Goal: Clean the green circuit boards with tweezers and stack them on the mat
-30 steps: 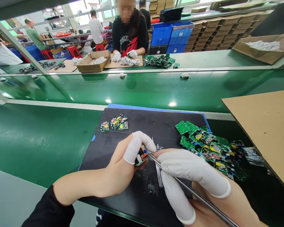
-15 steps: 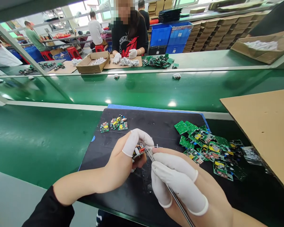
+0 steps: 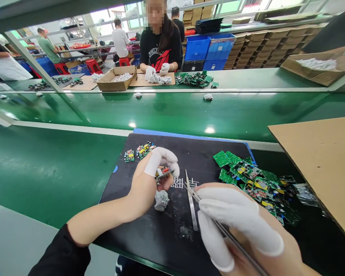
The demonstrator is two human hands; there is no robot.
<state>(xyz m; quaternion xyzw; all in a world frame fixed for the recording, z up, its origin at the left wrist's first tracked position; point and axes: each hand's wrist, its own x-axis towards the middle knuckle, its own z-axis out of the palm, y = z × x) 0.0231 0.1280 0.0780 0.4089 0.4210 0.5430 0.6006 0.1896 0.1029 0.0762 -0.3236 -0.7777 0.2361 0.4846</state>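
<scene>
Mat's (image 3: 149, 230) pretty open in the middle; grey putty lump (image 3: 161, 200) and a loose blade (image 3: 191, 207) sit there. Board pile (image 3: 255, 184) and cardboard sheet (image 3: 319, 165) crowd the right; small boards (image 3: 139, 151) block far-left.

The person's left hand (image 3: 145, 184) wears white rubber finger cots rolled at the rim on the thumb and forefinger, the rest bare. A black sleeve (image 3: 60, 258) covers the forearm behind it. The right hand (image 3: 247, 234) wears the same white cots on thumb and forefinger.
</scene>
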